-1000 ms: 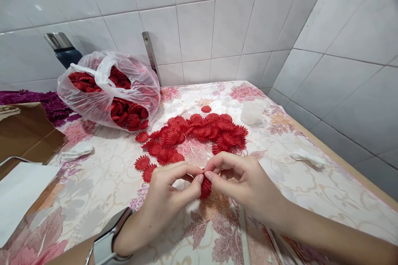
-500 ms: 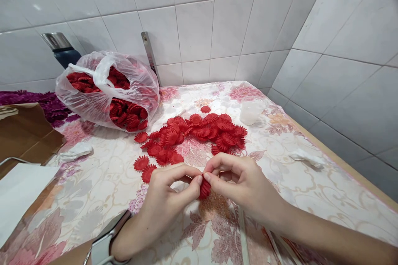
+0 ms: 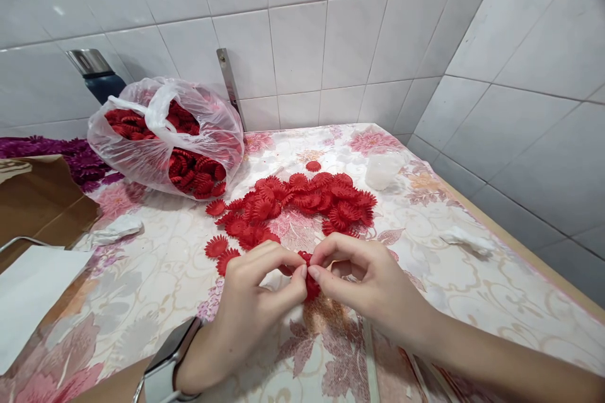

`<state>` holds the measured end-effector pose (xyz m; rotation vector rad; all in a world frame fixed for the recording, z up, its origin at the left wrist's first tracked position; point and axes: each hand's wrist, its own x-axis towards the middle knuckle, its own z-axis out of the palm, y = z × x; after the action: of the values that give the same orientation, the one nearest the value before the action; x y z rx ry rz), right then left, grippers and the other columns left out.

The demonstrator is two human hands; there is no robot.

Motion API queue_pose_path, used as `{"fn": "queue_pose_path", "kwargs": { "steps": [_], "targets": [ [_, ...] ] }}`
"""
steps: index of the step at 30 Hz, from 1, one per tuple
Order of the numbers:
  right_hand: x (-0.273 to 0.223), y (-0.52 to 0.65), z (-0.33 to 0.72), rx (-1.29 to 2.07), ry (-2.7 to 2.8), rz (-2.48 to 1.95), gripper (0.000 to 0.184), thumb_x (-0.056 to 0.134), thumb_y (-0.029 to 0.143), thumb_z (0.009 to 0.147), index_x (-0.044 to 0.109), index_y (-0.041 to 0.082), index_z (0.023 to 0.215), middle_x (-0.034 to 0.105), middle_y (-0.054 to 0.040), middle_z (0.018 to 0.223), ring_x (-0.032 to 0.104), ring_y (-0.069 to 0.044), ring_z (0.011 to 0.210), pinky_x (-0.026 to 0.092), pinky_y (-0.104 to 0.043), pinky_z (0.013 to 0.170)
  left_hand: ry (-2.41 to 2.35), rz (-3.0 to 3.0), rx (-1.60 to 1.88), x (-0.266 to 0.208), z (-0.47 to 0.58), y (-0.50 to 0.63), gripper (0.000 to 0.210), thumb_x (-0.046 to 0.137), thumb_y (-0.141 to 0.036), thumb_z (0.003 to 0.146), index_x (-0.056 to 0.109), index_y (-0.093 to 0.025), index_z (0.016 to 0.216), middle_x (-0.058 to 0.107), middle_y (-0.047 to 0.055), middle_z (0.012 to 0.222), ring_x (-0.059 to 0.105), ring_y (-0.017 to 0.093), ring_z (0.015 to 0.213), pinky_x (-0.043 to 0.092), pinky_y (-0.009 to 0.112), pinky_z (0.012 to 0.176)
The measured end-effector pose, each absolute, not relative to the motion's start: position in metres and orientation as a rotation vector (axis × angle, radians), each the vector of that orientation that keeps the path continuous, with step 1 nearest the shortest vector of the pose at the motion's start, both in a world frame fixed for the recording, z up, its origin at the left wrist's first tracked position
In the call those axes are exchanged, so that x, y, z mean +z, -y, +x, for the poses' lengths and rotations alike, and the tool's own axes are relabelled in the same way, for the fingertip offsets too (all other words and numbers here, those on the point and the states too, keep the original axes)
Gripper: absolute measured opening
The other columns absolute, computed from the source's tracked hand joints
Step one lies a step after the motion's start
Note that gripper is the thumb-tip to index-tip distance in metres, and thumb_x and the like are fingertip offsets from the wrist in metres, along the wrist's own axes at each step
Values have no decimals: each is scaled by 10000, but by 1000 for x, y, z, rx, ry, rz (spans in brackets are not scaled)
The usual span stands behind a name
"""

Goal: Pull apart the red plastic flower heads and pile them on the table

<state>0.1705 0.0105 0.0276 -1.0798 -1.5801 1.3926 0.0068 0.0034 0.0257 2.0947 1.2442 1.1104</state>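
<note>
Between my fingertips is a red fabric flower (image 3: 312, 288), partly hidden by my thumbs and fingers. My left hand (image 3: 265, 293) pinches it from one side with thumb and forefinger. From the other side my right hand (image 3: 363, 274) pinches the same flower, the two sets of fingertips nearly touching. Just beyond my hands, a curved heap of flat red flower pieces with notched edges (image 3: 307, 195) lies on the table. A few single red pieces (image 3: 216, 246) lie close to my left hand.
A clear plastic bag of red flowers (image 3: 203, 138) stands at the back left, before a dark bottle (image 3: 101, 82). Purple flowers (image 3: 85, 160), a brown cardboard box (image 3: 42, 195) and white paper (image 3: 38, 296) are at left. A translucent tub (image 3: 382, 171) sits behind the heap, on a floral tablecloth (image 3: 482, 315).
My fingertips have shifted slightly on the flower, and more red now shows above them. The view has moved a little; the heap and bag stay as they were.
</note>
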Motion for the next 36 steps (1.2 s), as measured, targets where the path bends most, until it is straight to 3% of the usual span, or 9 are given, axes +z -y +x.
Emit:
{"fn": "queue_pose_path", "kwargs": {
  "steps": [6,11,20,25,36],
  "targets": [
    [26,-11,170,1426,1529,-1144,66,561,141,670,518,174,633,503,43,586,455,-91,548,344,-208,496,-1119,2345,1180,24,8,1,131,569,-53,771,607,-128,672,605,14,608,532,115,580,407,223,560],
    [26,-13,172,1446,1445,-1056,79,520,156,692,461,187,649,470,58,586,452,-81,533,340,-196,485,-1302,2042,1136,29,9,-3,145,555,-60,732,572,-163,631,579,-27,597,526,103,569,399,205,557],
    [21,-11,174,1024,1813,-974,90,480,147,772,468,185,691,462,49,607,425,-82,522,332,-206,483,-1179,1761,798,31,10,-4,221,466,-342,885,505,-199,722,534,-34,678,506,127,628,392,235,586],
    [24,-10,174,893,1818,-951,94,475,138,762,473,185,681,470,41,608,428,-87,536,347,-210,501,-1182,1916,778,31,7,-3,209,416,-302,922,512,-199,767,535,-22,728,510,134,672,379,253,634],
    [25,-23,177,1094,1562,-1071,75,489,156,738,448,200,693,460,46,606,452,-96,533,365,-213,479,-1147,1977,865,30,7,-4,230,386,-268,929,449,-208,716,473,-31,668,449,126,604,335,244,566]
  ]
}}
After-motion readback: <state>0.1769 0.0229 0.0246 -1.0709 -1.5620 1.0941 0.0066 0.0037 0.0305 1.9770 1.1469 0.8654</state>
